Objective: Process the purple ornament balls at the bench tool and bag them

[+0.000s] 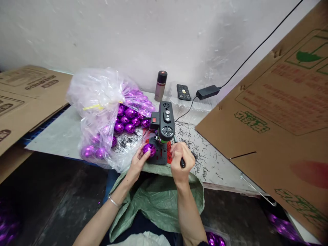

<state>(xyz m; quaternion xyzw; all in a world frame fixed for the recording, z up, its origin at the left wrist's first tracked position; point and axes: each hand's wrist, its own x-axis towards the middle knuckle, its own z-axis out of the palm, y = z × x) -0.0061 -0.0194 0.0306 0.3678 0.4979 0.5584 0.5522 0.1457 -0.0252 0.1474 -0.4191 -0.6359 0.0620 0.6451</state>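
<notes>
My left hand [137,162] has its fingers closed around a shiny purple mirror ball [149,150], at the left side of a small black press machine [167,119]. Wrapped in a fist, my right hand [182,159] grips the black lever handle [182,163] of that machine. The machine's dark slotted base [161,158] rests over a red piece on the table. To the left, several more purple balls [130,112] spill from a clear plastic bag [93,89]. A green sack [159,198] hangs off the table edge, below both hands.
Small black bits [202,153] litter the white table [61,136]. Behind the machine stand a spray can [161,85], a phone [183,92] and a black power adapter [208,91] with its cord. Large cardboard sheets flank the right [276,112] and left [30,92].
</notes>
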